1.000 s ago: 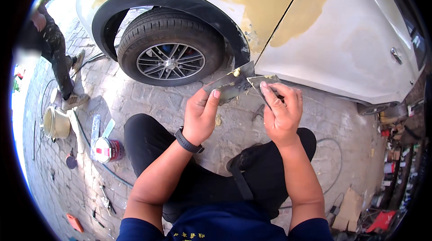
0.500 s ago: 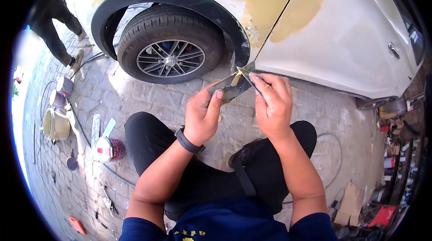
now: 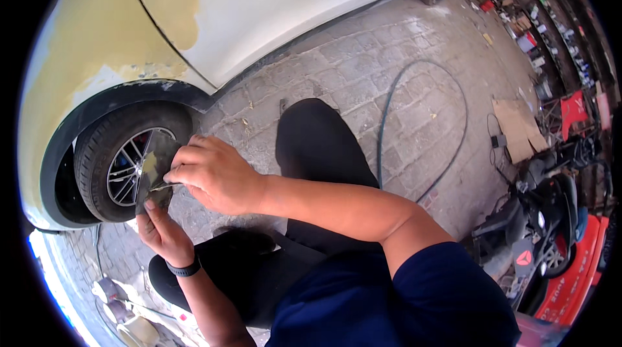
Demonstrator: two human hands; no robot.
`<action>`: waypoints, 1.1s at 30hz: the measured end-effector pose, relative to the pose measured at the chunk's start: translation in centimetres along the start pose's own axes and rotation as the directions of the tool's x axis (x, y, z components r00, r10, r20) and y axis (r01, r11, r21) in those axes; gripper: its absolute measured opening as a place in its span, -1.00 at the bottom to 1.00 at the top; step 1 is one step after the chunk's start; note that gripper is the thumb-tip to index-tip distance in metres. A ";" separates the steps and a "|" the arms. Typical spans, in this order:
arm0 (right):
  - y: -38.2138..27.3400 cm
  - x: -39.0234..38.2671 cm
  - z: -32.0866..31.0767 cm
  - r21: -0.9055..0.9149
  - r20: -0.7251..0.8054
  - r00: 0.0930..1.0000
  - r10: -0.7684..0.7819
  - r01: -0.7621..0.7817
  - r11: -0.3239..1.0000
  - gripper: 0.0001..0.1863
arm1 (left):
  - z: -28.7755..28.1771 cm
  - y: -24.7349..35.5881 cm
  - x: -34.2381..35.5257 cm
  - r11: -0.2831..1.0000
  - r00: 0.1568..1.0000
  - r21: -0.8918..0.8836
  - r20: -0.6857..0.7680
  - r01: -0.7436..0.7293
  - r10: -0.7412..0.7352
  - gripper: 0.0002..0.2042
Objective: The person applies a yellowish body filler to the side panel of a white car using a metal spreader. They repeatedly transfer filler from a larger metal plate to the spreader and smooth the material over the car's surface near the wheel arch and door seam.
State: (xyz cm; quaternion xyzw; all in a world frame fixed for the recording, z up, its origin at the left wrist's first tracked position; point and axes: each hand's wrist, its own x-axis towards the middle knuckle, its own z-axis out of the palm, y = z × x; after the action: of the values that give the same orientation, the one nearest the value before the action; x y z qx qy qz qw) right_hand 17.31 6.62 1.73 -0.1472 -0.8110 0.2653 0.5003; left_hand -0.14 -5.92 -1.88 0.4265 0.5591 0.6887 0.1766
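Near the wheel, my left hand (image 3: 167, 238) grips the lower edge of a dark, smeared putty board (image 3: 170, 149). Yellowish putty (image 3: 150, 169) lies on its face. My right hand (image 3: 217, 175) pinches a thin putty spreader (image 3: 162, 186), seen nearly edge-on, with its blade against the board; the fingers hide much of it. Behind the hands is a car wheel (image 3: 133, 152) with a silver multi-spoke rim, partly covered by the board. The dark wheel arch trim (image 3: 123, 93) curves over it. Above, the white car body carries a large yellow filler patch (image 3: 97, 29), reaching the white door (image 3: 259, 3).
A dark hose (image 3: 383, 114) loops over the paving to the right. Cardboard (image 3: 518, 130) lies farther right, beside a motorcycle (image 3: 544, 211) and cluttered shelves (image 3: 564, 42). Several tins and a pale bucket (image 3: 137, 332) stand at the lower left.
My view has swung right, so the car and wheel sit farther left. Both hands still hold board and spreader; my right arm now reaches across my body and the spreader lies flatter against the board.
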 end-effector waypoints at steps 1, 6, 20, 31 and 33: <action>-0.1 -0.6 -0.1 0.034 -0.013 0.999 0.033 -0.033 0.999 -0.73 | 0.0 -0.1 0.2 1.000 0.998 -0.005 -0.061 -0.011 0.010 -0.69; -2.1 -1.5 0.4 0.444 -0.092 0.955 0.283 -0.215 0.870 -0.74 | -3.1 -1.9 1.8 0.989 0.927 0.080 -0.365 0.122 -0.085 -0.65; -0.7 -3.8 2.8 0.910 0.339 0.722 0.603 -0.415 -0.014 -0.70 | -9.1 -2.3 0.4 0.935 0.960 0.346 -0.279 0.073 0.029 -0.66; 0.8 -1.9 1.9 0.714 0.259 0.624 0.737 -0.638 0.288 -0.70 | 4.1 2.9 -1.2 0.924 0.964 -0.316 -0.086 0.215 -0.253 -0.67; 2.9 -2.9 0.3 0.679 0.150 0.735 0.662 -0.563 0.471 -0.64 | 4.8 2.5 -0.8 0.910 0.962 -0.338 -0.045 0.241 -0.271 -0.69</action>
State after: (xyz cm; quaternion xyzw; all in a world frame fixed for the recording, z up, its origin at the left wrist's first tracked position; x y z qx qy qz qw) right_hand 18.29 7.46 -2.14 -0.2494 -0.5093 0.6954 0.4414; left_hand 4.70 -4.33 0.19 0.2823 0.4947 0.7618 0.3085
